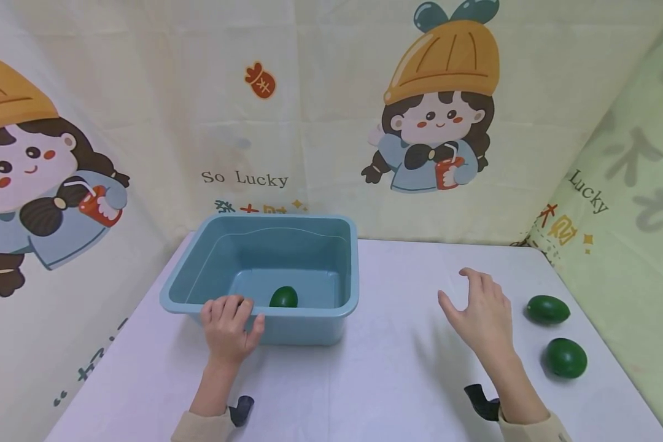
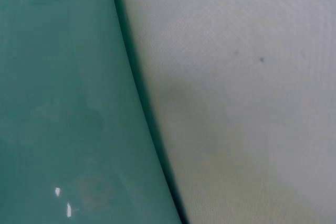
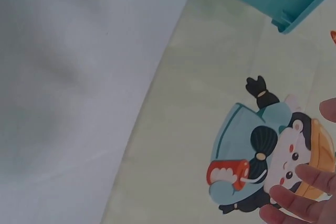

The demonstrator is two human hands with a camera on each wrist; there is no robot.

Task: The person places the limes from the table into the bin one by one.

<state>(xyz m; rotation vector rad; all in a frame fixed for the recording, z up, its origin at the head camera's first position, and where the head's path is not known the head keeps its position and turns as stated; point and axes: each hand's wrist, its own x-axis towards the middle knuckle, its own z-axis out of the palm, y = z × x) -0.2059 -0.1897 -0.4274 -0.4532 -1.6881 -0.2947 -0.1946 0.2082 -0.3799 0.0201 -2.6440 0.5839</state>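
Note:
A blue plastic basin (image 1: pixel 304 325) stands left of the middle of the table. My left hand (image 1: pixel 229 331) grips its near rim, the fingers curled over the edge and the thumb on the outside. Inside the basin lies a dark green lime (image 1: pixel 283 297), its lower part hidden by the rim. The basin's smooth wall (image 2: pixel 63 103) fills the left side of the left wrist view. My right hand (image 1: pixel 486 313) is held over the table with thumb and fingers spread, holding nothing. To its right lie two more limes, one farther back (image 1: pixel 547 310) and one nearer (image 1: pixel 565 358).
A white cloth covers the table (image 1: pixel 387 368). Printed fabric (image 1: pixel 331 123) hangs behind it and on both sides, close to the table's edges. Both limes on the table lie near its right edge. Each wrist carries a black strap (image 1: pixel 482 402).

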